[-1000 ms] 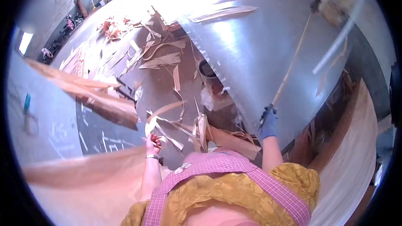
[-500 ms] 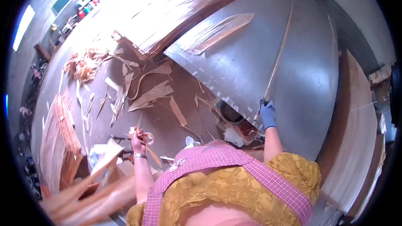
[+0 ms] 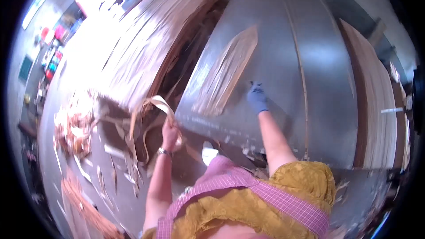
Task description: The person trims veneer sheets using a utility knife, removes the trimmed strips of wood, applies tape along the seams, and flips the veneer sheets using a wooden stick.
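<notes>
My left hand [image 3: 169, 133], bare with a band at the wrist, is closed around a thin, pale curled strip [image 3: 160, 102]. The strip loops above the fingers, and its kind is unclear. My right hand [image 3: 257, 99], in a blue glove with dark fingertips, reaches over the grey metal tabletop [image 3: 272, 57]. Its fingers look stretched out and slightly apart, with nothing visible in them, though they are a little blurred. Just left of it lies a long, pointed sheet of wood veneer [image 3: 228, 73]. To the right, a thin stick [image 3: 302, 73] lies lengthwise on the tabletop, apart from the hand.
A tall stack of veneer sheets [image 3: 155, 40] stands left of the tabletop, another stack [image 3: 376, 97] at the right. Veneer scraps [image 3: 75, 126] are heaped on the floor at left, with loose strips [image 3: 130, 168] nearer me. Wood pieces [image 3: 84, 201] lie lower left.
My right hand has let go of the stick and moved left and forward towards the veneer sheet. My left hand has risen forward with the curled strip. The whole view has turned.
</notes>
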The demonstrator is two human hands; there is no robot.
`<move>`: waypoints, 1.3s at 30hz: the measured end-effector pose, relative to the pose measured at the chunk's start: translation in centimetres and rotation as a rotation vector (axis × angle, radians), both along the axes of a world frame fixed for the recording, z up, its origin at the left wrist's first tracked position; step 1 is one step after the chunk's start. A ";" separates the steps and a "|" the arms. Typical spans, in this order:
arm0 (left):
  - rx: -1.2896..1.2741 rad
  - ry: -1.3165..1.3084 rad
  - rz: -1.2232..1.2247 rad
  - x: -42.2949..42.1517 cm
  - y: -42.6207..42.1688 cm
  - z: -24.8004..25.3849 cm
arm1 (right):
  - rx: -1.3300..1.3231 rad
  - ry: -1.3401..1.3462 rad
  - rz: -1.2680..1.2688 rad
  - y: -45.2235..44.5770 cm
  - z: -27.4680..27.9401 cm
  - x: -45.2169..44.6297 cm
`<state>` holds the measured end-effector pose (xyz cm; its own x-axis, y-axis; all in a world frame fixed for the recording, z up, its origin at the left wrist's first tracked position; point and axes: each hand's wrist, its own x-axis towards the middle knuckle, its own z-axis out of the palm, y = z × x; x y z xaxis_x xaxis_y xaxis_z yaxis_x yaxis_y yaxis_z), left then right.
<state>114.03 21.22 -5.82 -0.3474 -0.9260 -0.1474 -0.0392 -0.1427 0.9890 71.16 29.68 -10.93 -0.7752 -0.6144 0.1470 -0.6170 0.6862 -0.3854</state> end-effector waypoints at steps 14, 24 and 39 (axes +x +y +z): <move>-0.477 -0.995 -0.362 -8.3 -9.0 -1.3 | 0.136 -0.042 0.315 -5.2 7.7 10.6; 0.869 -0.193 0.005 11.5 -19.7 -14.2 | 0.553 0.060 -0.886 25.1 5.4 -2.9; 0.144 0.052 -0.440 -35.8 -16.9 -2.6 | 0.488 -0.060 -0.698 28.1 6.5 -1.6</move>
